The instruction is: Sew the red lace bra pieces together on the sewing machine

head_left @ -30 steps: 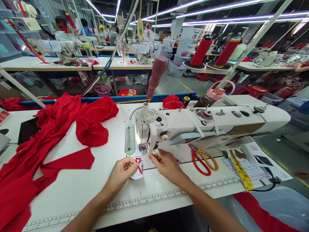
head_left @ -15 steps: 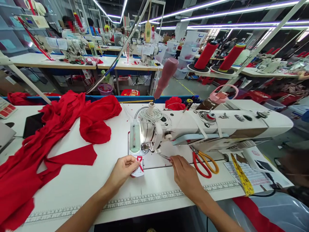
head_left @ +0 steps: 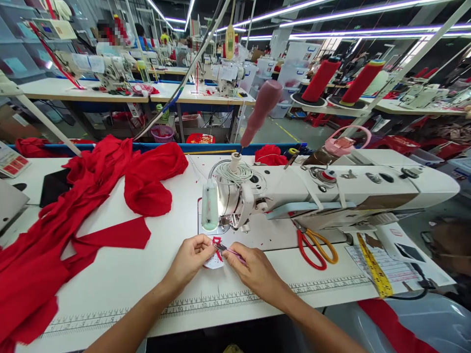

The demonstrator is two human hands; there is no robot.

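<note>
Small tool (head_left: pixel 238 256) by a red strip (head_left: pixel 217 240)
Left hand (head_left: pixel 188 261) pinches the strip and white scrap (head_left: pixel 215 263) near the sewing machine (head_left: pixel 362 182); right hand (head_left: pixel 254 268) grips the tool. Best hold still, tip off skin.

Shows heaped red cloth (head_left: pixel 84 196) along the left of the counter (head_left: pixel 110 274), just beside a flat black object (head_left: pixel 52 189), and, toward the right, scissors (head_left: pixel 302 247) with one red and one orange handle, apart from a yellow tape measure (head_left: pixel 375 269) lying across a printed sheet (head_left: pixel 395 267). Includes a pink-lidded bottle (head_left: pixel 340 143) beyond these, two tilted red thread cones (head_left: pixel 362 83) on round holders, and a clear bin (head_left: pixel 441 314) at lower right. Has, farther back, stacked clear boxes (head_left: pixel 300 54), a purple basket (head_left: pixel 162 135) on the floor and a seated person (head_left: pixel 106 48), face blurred.
</note>
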